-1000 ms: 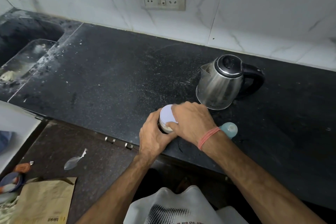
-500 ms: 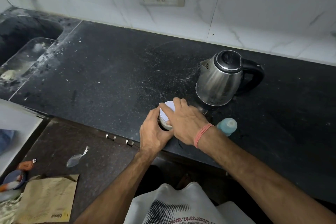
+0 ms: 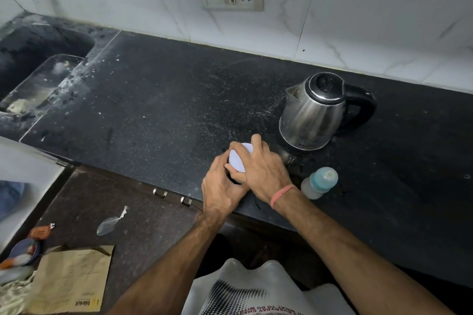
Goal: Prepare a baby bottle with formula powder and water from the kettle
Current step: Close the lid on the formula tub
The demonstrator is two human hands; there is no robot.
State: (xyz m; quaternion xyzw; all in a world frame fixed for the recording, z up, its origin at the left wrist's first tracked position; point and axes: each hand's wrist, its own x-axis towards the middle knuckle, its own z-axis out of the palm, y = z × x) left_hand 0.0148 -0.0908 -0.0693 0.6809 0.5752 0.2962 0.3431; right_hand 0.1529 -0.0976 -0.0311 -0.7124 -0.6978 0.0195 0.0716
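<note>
Both hands on the formula jar (image 3: 236, 165) near the front edge of the table (image 3: 158, 110). Left hand (image 3: 221, 186) wraps the jar body, fingers closed around it. Right hand (image 3: 263, 171) lies over the white lid (image 3: 239, 158), fingers closed on its rim. Versus 1 s ago the right hand has rotated round the lid and more of the white top shows on the left side, so this reads as a twist to unscrew. Lid looks seated still; can't tell how loose it is. Baby bottle (image 3: 318, 183) stands just right of the right wrist, teal teat cap on, not yet opened. Kettle (image 3: 316, 112) stands behind the hands, lid shut, untouched. Judgement: early stage, no powder or water in yet. Next up is lifting the lid off. Risk: right forearm passes close to the bottle, could knock it over.
</note>
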